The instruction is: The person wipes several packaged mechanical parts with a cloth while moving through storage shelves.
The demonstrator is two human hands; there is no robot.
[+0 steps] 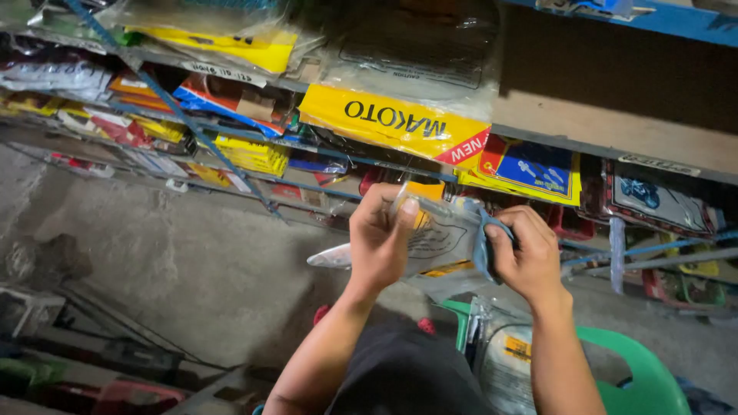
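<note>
Two hands meet over one clear plastic packet (442, 242) in the single head view, held in the air in front of the shelves (231, 146) and above the person's lap. The left hand (380, 242) pinches the packet's left edge, thumb on the near face and fingers curled behind it. The right hand (526, 253) is clenched on a small grey-blue cloth (483, 242) and presses it against the packet's right edge.

Judging from the cloth laid on the plastic, the packet is being wiped. The near face looks fairly clear and shiny, so the wiping seems under way rather than just begun; I cannot say how much of the surface has been covered. More packets (503, 353) lie lower down against a green plastic chair (646, 376), so handled and unhandled ones cannot be told apart. The shelves carry many more packets, among them a large yellow-banded one (392, 123) just above the hands.

Much is hard to read. The light is dim and the left part of the view sinks into dark concrete floor (177, 253). The packet's contents show only as a faint drawing and a yellow patch. Its far side is hidden, as are the left fingertips behind it. The packet's lower edge merges with the plastic beneath.
</note>
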